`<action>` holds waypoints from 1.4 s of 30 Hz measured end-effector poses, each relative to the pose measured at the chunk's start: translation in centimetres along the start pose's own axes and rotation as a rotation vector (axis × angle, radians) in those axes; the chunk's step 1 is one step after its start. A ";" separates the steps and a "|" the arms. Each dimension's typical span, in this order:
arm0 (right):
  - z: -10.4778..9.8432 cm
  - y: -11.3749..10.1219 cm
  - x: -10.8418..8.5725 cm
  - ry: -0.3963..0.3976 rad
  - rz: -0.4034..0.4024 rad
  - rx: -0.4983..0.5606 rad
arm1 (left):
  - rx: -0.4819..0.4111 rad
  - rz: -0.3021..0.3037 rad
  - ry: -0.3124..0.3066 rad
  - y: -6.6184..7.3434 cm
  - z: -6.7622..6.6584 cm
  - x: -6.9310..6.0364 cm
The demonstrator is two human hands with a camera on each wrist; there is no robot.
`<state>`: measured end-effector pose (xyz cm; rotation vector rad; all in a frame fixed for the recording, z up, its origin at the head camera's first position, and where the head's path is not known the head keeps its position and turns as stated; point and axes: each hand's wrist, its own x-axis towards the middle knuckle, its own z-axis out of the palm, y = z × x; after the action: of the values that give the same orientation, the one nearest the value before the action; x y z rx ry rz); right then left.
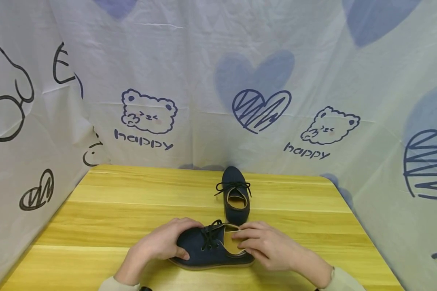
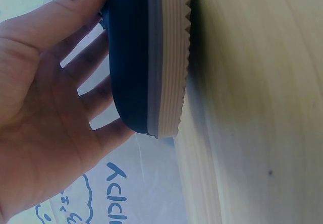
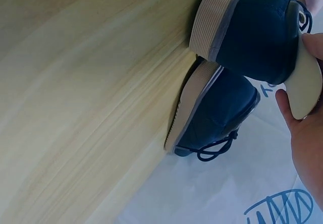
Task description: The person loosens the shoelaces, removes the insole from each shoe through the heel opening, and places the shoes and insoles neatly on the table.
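A dark navy lace-up shoe lies sideways near the front of the table, its toe to the left and its black lace tied. My left hand grips the toe, thumb on the near side and fingers round the far side. At the heel opening, my right hand holds a pale insole. In the right wrist view, the insole's rounded end sticks out above the heel between thumb and fingers. Its other end is hidden inside the shoe. In the left wrist view, the thick ridged sole shows beside the fingers.
The matching shoe stands just behind, toe pointing away, its lace tied in a bow. Both stand on a yellow wood-grain table. White cloth printed with hearts and bears hangs along the back and sides.
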<state>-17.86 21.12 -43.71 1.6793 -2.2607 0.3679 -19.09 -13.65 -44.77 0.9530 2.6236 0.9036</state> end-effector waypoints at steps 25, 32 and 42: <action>-1.2 0.1 -0.5 0.009 0.031 0.040 | -0.022 -0.018 -0.013 0.1 -0.2 0.0; -1.4 0.2 -0.8 0.025 0.017 0.046 | -0.012 -0.006 -0.015 0.1 -0.2 -0.1; -2.2 0.3 -1.3 0.042 0.012 0.051 | -0.011 -0.011 -0.015 0.2 -0.2 -0.1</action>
<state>-17.61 23.22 -42.18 1.6671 -2.2499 0.4631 -19.01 -13.67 -44.54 0.9386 2.6065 0.9042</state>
